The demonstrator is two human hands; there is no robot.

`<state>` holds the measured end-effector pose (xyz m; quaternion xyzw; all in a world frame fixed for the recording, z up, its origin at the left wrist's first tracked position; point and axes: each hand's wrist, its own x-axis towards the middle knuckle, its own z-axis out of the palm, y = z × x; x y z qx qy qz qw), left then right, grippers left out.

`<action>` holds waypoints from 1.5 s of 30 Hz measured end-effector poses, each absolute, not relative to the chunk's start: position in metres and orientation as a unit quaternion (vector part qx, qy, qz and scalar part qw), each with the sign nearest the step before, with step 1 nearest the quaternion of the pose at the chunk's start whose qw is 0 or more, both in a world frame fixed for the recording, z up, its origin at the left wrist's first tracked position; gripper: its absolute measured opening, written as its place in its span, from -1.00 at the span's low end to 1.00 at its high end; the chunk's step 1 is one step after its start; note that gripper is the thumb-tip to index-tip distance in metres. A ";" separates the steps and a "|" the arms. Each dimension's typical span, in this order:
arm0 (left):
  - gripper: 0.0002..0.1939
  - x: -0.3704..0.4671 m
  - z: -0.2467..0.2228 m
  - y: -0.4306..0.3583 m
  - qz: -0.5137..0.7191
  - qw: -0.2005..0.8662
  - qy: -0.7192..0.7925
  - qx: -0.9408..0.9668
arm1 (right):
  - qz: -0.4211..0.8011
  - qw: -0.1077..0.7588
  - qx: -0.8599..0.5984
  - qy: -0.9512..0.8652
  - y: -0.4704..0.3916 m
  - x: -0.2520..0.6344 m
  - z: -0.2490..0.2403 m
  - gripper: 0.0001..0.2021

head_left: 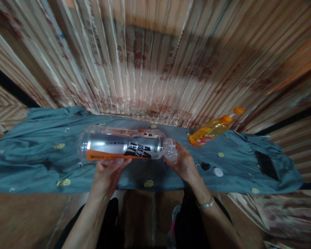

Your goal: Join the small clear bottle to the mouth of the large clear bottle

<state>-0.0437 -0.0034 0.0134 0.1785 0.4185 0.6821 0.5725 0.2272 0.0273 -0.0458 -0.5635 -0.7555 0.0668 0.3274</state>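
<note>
A large clear plastic bottle (124, 143) with a silver, black and orange label lies sideways between my hands, its neck pointing right. My left hand (110, 173) grips its lower side near the middle, thumb and fingers pressed to the label's orange edge. At the neck end, my right hand (182, 160) has its fingers wrapped round the clear mouth part. Whether a cap is on that mouth I cannot tell. The bottle looks see-through, with no liquid visible inside.
A pump-topped bottle of orange-yellow liquid (209, 131) stands behind my right hand on the teal cloth (41, 148). Nearer are a small black object (205, 166) and a white disc (218, 172). A dark phone (266, 166) lies at the right. Striped curtains (150, 69) hang behind.
</note>
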 end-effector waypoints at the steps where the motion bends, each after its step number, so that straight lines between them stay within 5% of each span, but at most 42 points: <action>1: -0.61 -0.043 0.014 -0.003 0.685 0.570 0.419 0.175 | 0.068 0.328 -0.565 -0.754 0.027 0.227 -0.046 -0.32; 15: -0.75 -0.040 0.015 -0.001 0.686 0.574 0.426 0.139 | 0.057 0.330 -0.572 -0.749 0.027 0.230 -0.047 -0.29; 45: -0.71 -0.040 0.022 0.000 0.691 0.569 0.418 0.155 | 0.052 0.338 -0.614 -0.711 0.032 0.229 -0.037 -0.34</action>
